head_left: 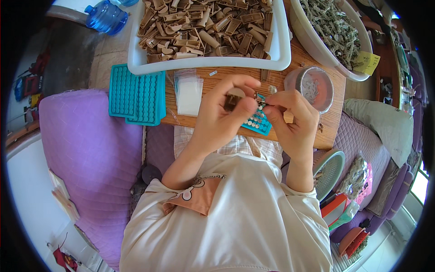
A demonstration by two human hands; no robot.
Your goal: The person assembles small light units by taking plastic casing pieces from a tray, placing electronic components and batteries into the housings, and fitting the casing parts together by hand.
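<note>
Right, both hands are up together over the near edge of the wooden board [226,77], forearms rising from the lap and bent in toward each other. The left hand [224,115] is curled, thumb and forefinger closed around a small brown plastic piece [232,100], knuckles facing up, wrist cocked inward. Meeting it from the other side, the right hand [292,120] has its fingertips pinched on something tiny and metallic [259,100] right at the brown piece; what exactly it is, too small to tell. The two pinches are touching or very nearly so.

Just beneath the hands lies a teal tray with pale dots in its pockets [258,121], tilted on the board's edge and partly hidden by the fingers. Off to the left, two more teal trays [136,93] lie overlapped, and a stack of clear little bags [189,90] sits beside them. Behind everything, a big white tub [281,50] is piled with more brown parts, and a round clear cup [312,88] stands just right of the right hand. A white basin of greyish bits [312,45] fills the far right corner.
</note>
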